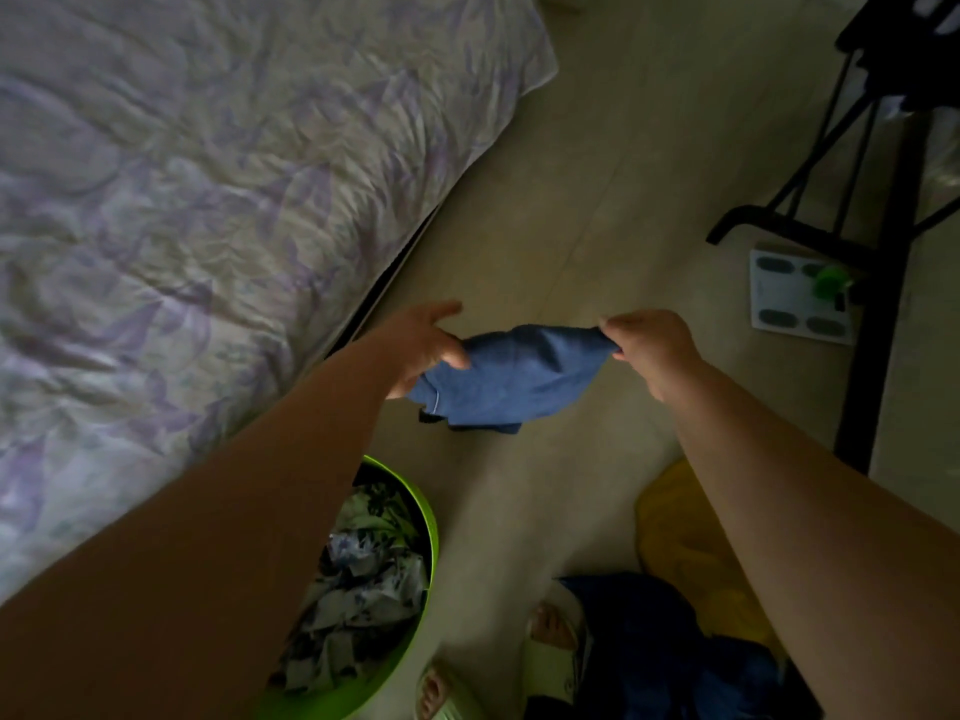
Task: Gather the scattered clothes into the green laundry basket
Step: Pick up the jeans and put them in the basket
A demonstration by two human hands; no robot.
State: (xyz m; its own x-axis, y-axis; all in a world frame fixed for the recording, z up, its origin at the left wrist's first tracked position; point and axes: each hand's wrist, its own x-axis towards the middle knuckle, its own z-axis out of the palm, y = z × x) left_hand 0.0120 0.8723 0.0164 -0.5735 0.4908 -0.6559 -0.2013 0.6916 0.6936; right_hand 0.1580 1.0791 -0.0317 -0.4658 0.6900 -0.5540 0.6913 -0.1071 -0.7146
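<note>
A blue garment (pixel 511 379) hangs stretched between both hands above the floor. My left hand (pixel 423 345) grips its left edge and my right hand (pixel 652 348) pinches its right corner. Below my left forearm stands the green laundry basket (pixel 428 517), holding a patterned grey and white cloth (pixel 358 579); much of the basket is hidden by my arm. A dark blue piece of clothing (pixel 654 641) lies on the floor at the bottom right, and a yellow one (pixel 685 537) lies beside it under my right forearm.
A bed with a pale floral cover (pixel 208 200) fills the left side. A black metal stand (pixel 878 210) and a white bathroom scale (pixel 795 298) sit at the right. My feet in light slippers (pixel 550 652) are at the bottom edge.
</note>
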